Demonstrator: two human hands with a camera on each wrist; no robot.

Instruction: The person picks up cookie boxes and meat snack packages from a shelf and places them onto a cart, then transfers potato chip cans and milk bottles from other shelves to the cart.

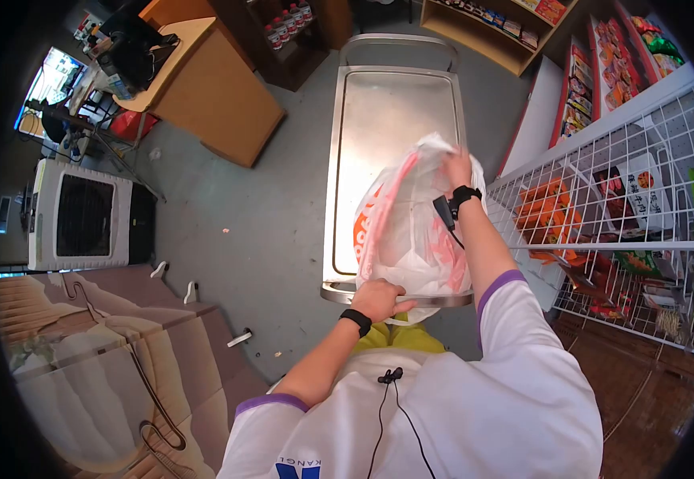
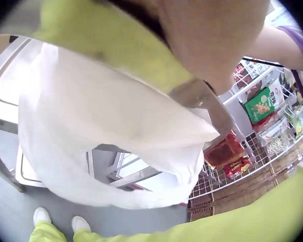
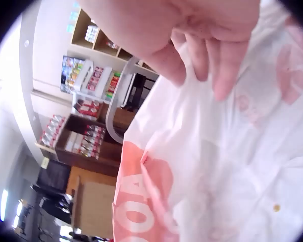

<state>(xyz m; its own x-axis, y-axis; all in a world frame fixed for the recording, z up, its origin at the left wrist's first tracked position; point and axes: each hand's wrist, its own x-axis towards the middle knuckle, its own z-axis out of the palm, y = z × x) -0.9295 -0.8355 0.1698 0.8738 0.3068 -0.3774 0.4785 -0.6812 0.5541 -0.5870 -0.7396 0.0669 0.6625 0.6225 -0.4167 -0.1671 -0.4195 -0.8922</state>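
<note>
A white plastic bag (image 1: pixel 419 231) with red-orange print gapes open on the near end of a metal trolley (image 1: pixel 395 104). Its near edge is draped over the trolley's rail (image 1: pixel 443 301), and a handle loop (image 2: pixel 111 196) hangs below it in the left wrist view. My left hand (image 1: pixel 377 301) holds this near edge at the rail, thumb and finger on either side; its other fingers are hidden. At the bag's far right edge, my right hand (image 1: pixel 457 169) grips the plastic. Its fingers (image 3: pixel 224 75) press into folds in the right wrist view.
Close on my right stands a white wire rack (image 1: pixel 602 199) with snack packets. Shelves (image 1: pixel 483 32) line the far right. A wooden desk (image 1: pixel 211 88) and an air cooler (image 1: pixel 83 215) stand on the left. A covered piece of furniture (image 1: pixel 123 359) is at lower left.
</note>
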